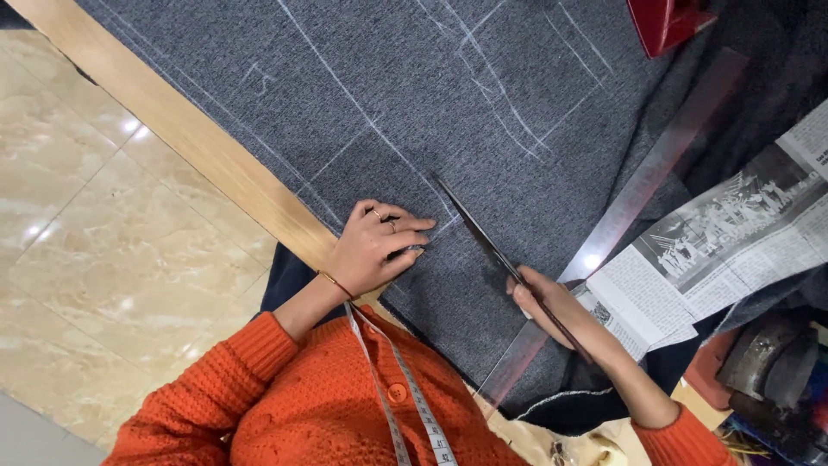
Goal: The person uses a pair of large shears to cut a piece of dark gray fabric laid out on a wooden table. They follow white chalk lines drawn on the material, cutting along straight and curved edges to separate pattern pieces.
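While left hand (373,248) presses grey cloth (414,103) flat near table edge (190,138), right hand (552,302) fingers grip scissors (492,246).

- Hands: two, a left hand (373,248) and a right hand (545,298).
- Scissors (492,246): one pair.
- Cloth (414,95): one grey piece, chalk-marked.
- Ruler (642,185): one long metal strip.
- Tape measure (405,393): one, hung over the orange sweater (293,406).
- Newspaper (733,233): one sheet.
- Rings (377,213): two seen on the left hand.
- Bangle (332,282): one, at the left wrist.
- Red object (664,22): one, at the top edge, kind unclear.
- Tabletop (172,121): one, wooden-edged.
- Sweater button (397,393): one visible.
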